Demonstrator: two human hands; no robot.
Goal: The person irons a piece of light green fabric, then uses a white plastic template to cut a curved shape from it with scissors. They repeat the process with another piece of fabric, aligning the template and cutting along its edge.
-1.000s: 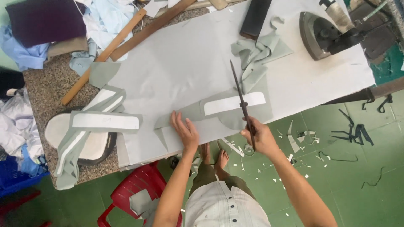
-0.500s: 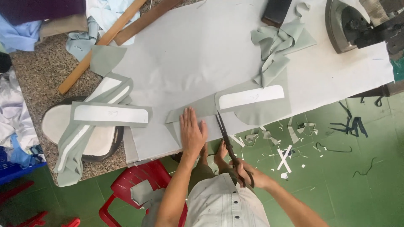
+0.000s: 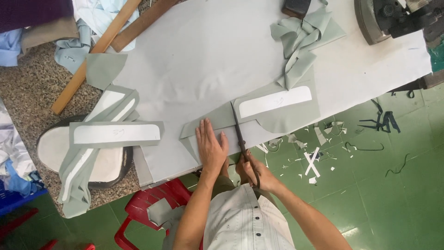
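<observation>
The left hand point(image 3: 211, 146) lies flat, fingers spread and released, palm down on the grey-green fabric piece point(image 3: 277, 118) at the near edge of the white table cover point(image 3: 199, 51). It grasps nothing; it presses the left end of the piece against the cover.

The right hand point(image 3: 252, 169) is clenched around the handles of the dark scissors point(image 3: 240, 134). The handles are mostly hidden inside the fist, so the finger placement in the loops cannot be made out. The blades point away from the person and cross the fabric piece just right of the left hand. Whether the blades are parted or closed cannot be told at this size.

The fabric piece carries a white rounded strip point(image 3: 275, 102) on its right half; faint marks on it are too small to make out. Its near edge overhangs the table edge. A loose bundle of fabric offcuts point(image 3: 303, 37) lies touching its far right corner.

To the left, a second fabric piece with a white strip point(image 3: 115, 134) rests over an oval padded form point(image 3: 51, 148), which it partly hides. Two wooden sticks point(image 3: 99, 48) lie diagonally, their far ends cut off by the frame. An iron point(image 3: 370, 21) at the top right is cropped. Paper and fabric scraps point(image 3: 314, 159) lie on the green floor point(image 3: 397, 199). A red stool point(image 3: 148, 208) is partly covered by the person's arm.
</observation>
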